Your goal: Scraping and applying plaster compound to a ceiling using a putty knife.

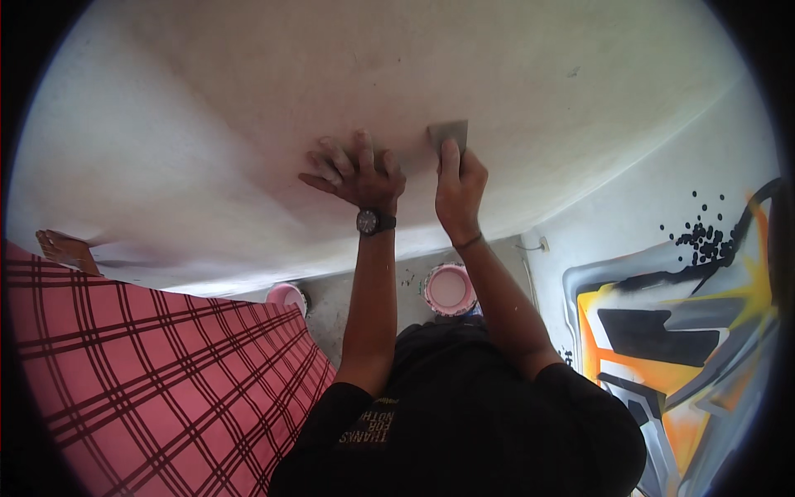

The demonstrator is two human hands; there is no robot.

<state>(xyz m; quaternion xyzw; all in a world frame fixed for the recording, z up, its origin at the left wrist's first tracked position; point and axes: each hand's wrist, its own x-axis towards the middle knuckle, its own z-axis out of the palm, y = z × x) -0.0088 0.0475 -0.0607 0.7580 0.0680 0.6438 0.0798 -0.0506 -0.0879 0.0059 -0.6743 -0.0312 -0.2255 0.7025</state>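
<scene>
Pressing a grey sanding pad (448, 132) against the pale wall (207, 124), the right hand (458, 189) pinches it with closed fingers; the left hand (358, 176) rests fingers spread beside it. Wall looks mostly smooth here; a pink bucket (449, 290) waits below.

buckets: two round buckets stand on the floor below the wall, one (450, 290) between the forearms, pink-rimmed with pale contents; the other (286, 296) further left, pink, partly hidden
labels, signs, screens: none visible
</scene>
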